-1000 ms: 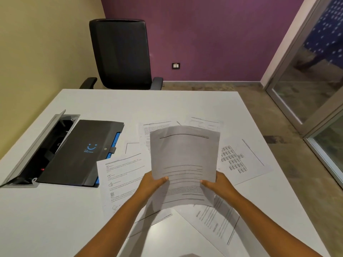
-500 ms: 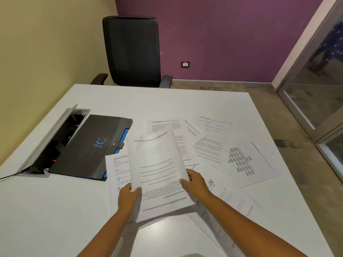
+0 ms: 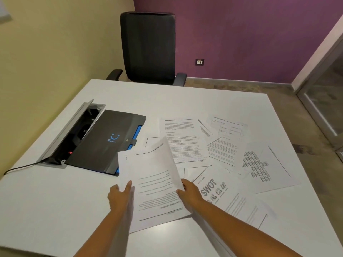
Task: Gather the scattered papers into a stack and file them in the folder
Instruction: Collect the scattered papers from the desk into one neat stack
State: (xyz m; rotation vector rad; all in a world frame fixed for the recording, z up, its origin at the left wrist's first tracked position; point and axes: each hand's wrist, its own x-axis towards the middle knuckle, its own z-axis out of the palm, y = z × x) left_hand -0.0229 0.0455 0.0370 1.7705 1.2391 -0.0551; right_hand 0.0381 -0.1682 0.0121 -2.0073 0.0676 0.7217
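Folder (image 3: pixel 107 143) left of papers (image 3: pixel 187 143).

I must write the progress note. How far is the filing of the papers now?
Early. Done: nothing is filed; the black folder lies closed. In hand: both hands hold a few sheets, left hand and right hand at the sides. Left: the SWOT page and other scattered papers.
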